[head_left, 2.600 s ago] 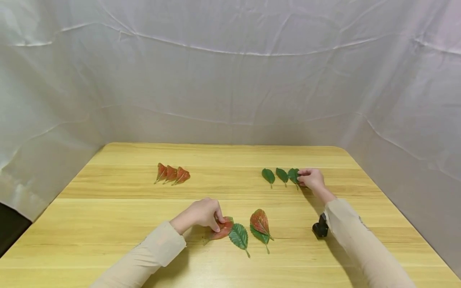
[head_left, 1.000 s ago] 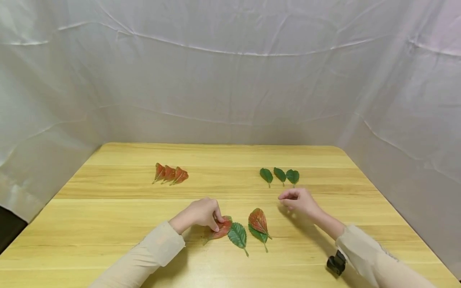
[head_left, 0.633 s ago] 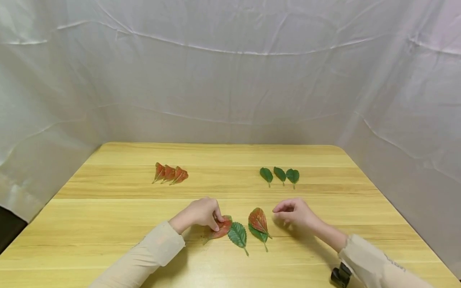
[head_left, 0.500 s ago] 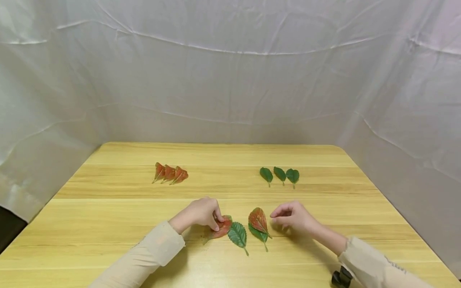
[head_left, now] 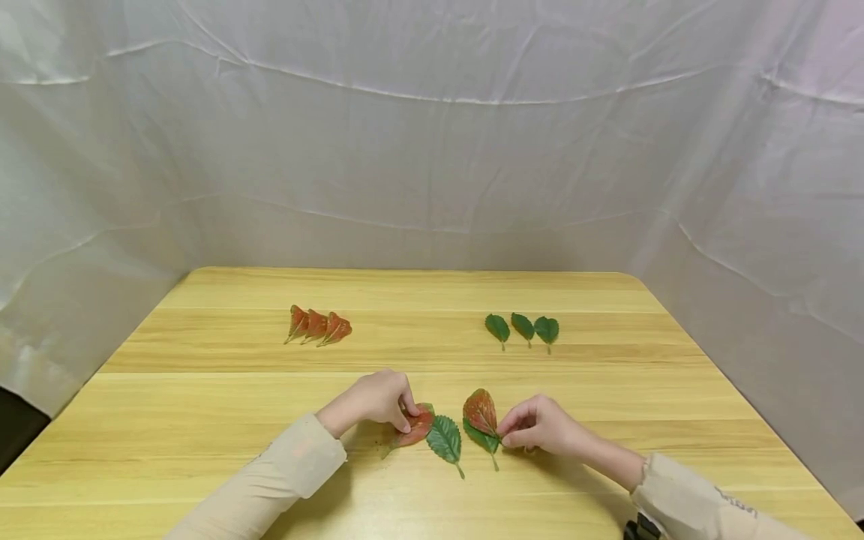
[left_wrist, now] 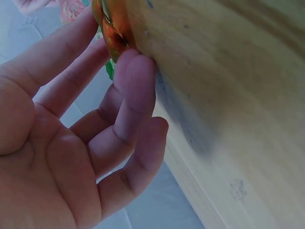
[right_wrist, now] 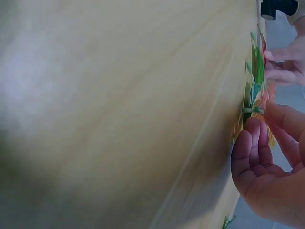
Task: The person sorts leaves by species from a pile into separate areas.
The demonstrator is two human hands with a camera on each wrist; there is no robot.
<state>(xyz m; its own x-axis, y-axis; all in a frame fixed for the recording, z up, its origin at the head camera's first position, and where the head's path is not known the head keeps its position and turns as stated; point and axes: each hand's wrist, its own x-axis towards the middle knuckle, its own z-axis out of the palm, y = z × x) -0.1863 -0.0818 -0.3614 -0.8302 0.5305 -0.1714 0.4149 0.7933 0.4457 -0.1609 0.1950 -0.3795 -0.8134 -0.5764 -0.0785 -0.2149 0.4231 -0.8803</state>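
Observation:
My left hand point(head_left: 379, 401) pinches a red leaf point(head_left: 420, 429) low over the table's near middle; in the left wrist view its orange-red edge point(left_wrist: 116, 28) shows at the fingertips. Just right of it lies a green serrated leaf point(head_left: 445, 439), stem toward me. Farther right, another red leaf point(head_left: 480, 410) overlaps a green leaf point(head_left: 478, 435). The thumb and forefinger of my right hand point(head_left: 543, 429) pinch that red leaf's stem end. In the right wrist view the stem point(right_wrist: 252, 110) meets the fingertips of the right hand point(right_wrist: 267, 152).
Three red leaves point(head_left: 317, 325) overlap in a row at the back left of the wooden table point(head_left: 223, 420). Three green leaves point(head_left: 523, 325) stand in a row at the back right. Grey-white sheeting point(head_left: 432, 180) walls the back and sides.
My right hand has left the third green leaf in the back row, come toward me and taken the red leaf's stem. My left hand has stayed on its red leaf.

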